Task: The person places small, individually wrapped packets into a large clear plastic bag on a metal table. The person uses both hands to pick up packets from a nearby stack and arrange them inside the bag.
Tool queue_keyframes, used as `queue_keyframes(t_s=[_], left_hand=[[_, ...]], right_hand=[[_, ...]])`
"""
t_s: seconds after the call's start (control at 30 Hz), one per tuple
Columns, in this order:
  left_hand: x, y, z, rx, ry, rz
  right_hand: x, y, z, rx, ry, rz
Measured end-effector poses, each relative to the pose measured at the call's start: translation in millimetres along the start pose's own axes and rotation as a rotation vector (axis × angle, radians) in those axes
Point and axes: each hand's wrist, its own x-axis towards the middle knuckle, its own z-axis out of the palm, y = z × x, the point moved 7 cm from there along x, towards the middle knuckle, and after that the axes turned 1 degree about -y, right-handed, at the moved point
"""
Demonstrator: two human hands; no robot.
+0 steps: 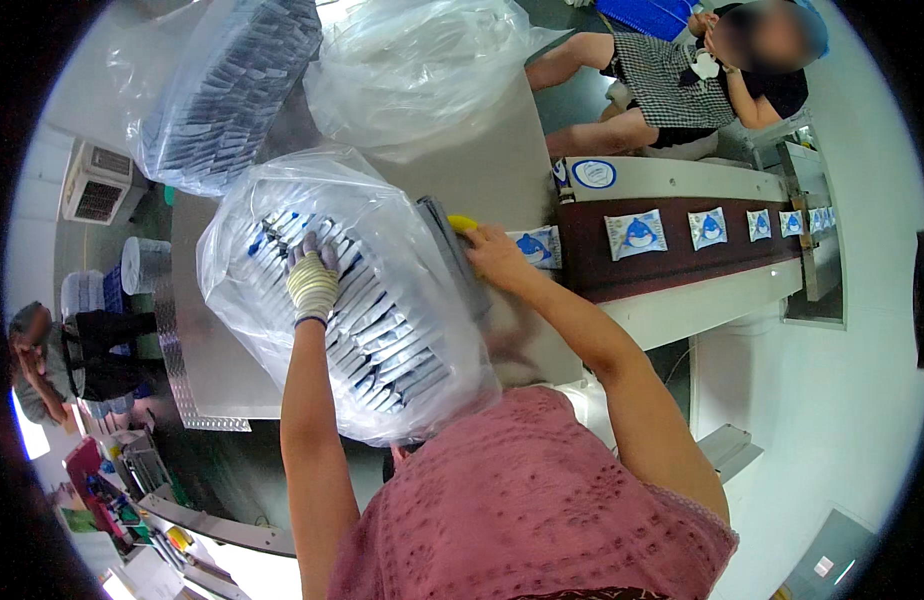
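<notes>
My left hand [312,283], in a striped white and yellow glove, lies with fingers spread on rows of thin silvery packets [382,330]. These stand closely on edge inside a large clear plastic bag [242,210]. My bare right hand [497,258] reaches to a long grey piece [452,255] beside the bag, its fingers extended against that edge. A curved yellow thing [462,224] shows at its fingertips. Close to the right hand, a white and blue packet [537,246] lies at the end of the conveyor.
On the right, a dark red conveyor belt [672,270] carries several spaced white and blue packets [637,234]. A filled bag [222,100] and another clear bag [412,75] stand at the table's [492,150] far side. One person sits beyond the conveyor; another is at far left.
</notes>
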Motion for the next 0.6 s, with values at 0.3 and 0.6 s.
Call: queue_keyframes(t_s=[0.3,0.6], left_hand=[[-0.3,-4.3,6.9,-0.004,-0.015,0.031],[1.1,-1.4,8.2,-0.002,-0.013,0.024]], right_hand=[[-30.2,3.1,-29.5,-0.075,0.178,-0.070],[-156.0,247.7,-123.9,-0.341,-0.274,0.494]])
